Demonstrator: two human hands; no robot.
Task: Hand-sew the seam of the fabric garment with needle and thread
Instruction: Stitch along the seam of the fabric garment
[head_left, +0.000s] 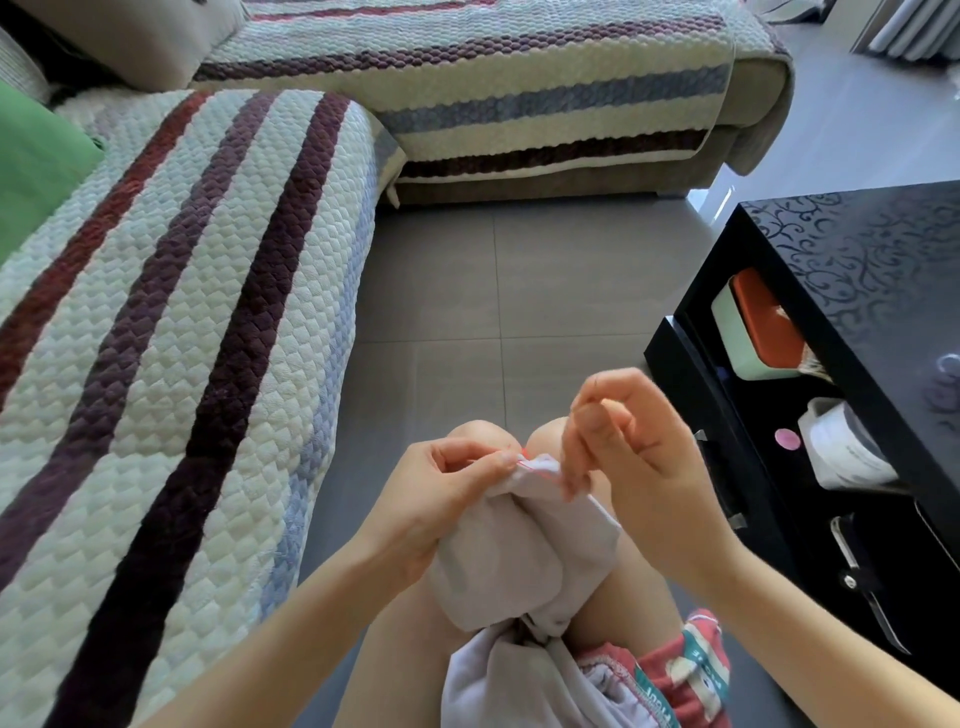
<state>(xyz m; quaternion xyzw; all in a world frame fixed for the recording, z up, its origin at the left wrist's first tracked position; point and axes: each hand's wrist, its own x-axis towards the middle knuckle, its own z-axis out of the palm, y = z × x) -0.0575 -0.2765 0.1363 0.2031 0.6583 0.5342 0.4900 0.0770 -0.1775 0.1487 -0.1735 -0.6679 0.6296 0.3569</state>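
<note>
She's sitting with the pale garment (519, 551) draped over her lap, its top edge lifted just in front of her knees, and the two hands close together at that edge. The left hand (441, 499) pinches the fabric fold between thumb and fingertips, holding the seam taut. The right hand (639, 457) hovers just beside it with fingers curled and tips down at the fabric edge. It looks like a needle grip, but the needle itself is too fine to see, so I can't tell what those fingers hold.

A short run of red thread (537, 467) shows along the seam between the hands. I'd call this mid-stitch: some of the seam is sewn, and most of the garment hangs unworked below. The next move, I reckon, needs the left hand's pinch kept firm while the right draws the thread through evenly and sets the point down close beside the last stitch.

Counting up:
- two hands
- one garment
- one line of red stitching
- no needle I can make out

Round about there's one striped sofa (182, 338) on her left. On her right is one black table (857, 249), with one orange-lidded box (758, 322) on its shelf.
</note>
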